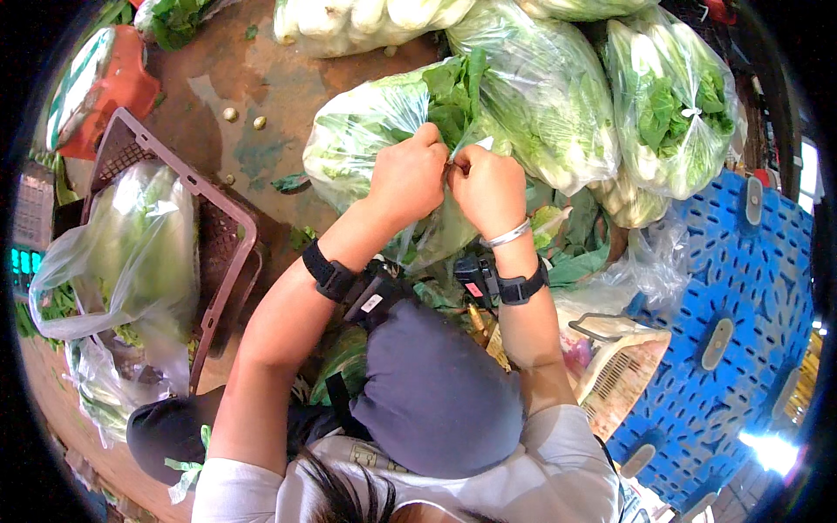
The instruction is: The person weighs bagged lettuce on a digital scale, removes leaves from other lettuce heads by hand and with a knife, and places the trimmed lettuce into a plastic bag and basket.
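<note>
A clear plastic bag of pale leafy vegetables (350, 137) lies before me. Both my hands pinch its gathered plastic at the mouth, knuckles close together. My left hand (410, 171) has its fingers curled at the left of the gather, and my right hand (490, 188) grips it from the right. Dark green leaves (451, 98) stick up just beyond my fingers. What my fingertips do inside the gather is hidden. Right behind this bag rests another filled bag of leafy vegetables (549, 98); farther right, one more bag (673, 111) is knotted shut.
At left, a brown plastic crate (225, 287) holds a bagged vegetable (140, 229), near a scale with a lit display (29, 261). An orange-red container (134, 85) stands behind. A blue plastic pallet (752, 287) and a dirty white basket (628, 372) are at right. Loose leaves (582, 248) lie nearby.
</note>
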Demonstrator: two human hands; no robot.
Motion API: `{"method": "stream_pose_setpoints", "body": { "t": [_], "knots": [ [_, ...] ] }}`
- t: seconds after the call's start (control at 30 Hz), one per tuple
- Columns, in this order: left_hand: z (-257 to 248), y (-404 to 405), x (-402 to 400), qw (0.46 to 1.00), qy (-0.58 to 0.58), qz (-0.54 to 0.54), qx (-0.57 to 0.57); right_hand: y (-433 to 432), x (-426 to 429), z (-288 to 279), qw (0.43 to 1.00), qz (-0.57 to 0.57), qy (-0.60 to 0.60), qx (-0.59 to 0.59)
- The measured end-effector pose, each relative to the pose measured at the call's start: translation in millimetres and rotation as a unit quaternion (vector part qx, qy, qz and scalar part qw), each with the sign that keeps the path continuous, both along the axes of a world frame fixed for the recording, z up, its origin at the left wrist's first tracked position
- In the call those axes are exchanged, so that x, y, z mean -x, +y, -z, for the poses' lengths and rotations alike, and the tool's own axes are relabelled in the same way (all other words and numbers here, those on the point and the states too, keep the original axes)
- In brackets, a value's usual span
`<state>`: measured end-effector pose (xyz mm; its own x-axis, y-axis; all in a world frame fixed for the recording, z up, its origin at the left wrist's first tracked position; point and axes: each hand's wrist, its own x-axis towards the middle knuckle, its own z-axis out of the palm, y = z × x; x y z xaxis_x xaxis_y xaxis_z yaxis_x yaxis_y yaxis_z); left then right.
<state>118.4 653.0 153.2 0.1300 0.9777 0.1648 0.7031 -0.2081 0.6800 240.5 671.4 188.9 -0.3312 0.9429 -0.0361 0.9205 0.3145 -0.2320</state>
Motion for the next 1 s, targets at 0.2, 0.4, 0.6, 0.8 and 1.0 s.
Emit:
{"method": "stream_pose_setpoints", "body": {
  "t": [0.2,0.4,0.6,0.8,1.0],
  "knots": [
    [4,1,1,0.999,0.023,0.021,-0.014,-5,2,-4,0.997,-0.018,0.058,-0.042],
    [4,2,6,0.999,0.008,0.026,-0.020,1,8,1,0.998,-0.042,-0.042,-0.012],
    [0,7,9,0.998,0.051,0.039,0.020,-2,-3,-3,0.998,-0.036,0.036,-0.023],
    [-3,12,7,0.998,-0.024,0.027,0.043,3,-22,4,0.952,0.110,0.266,0.101],
    [-7,12,11,0.991,-0.129,0.016,0.029,3,-14,18,0.891,0.200,0.372,0.168]
  ]
}}
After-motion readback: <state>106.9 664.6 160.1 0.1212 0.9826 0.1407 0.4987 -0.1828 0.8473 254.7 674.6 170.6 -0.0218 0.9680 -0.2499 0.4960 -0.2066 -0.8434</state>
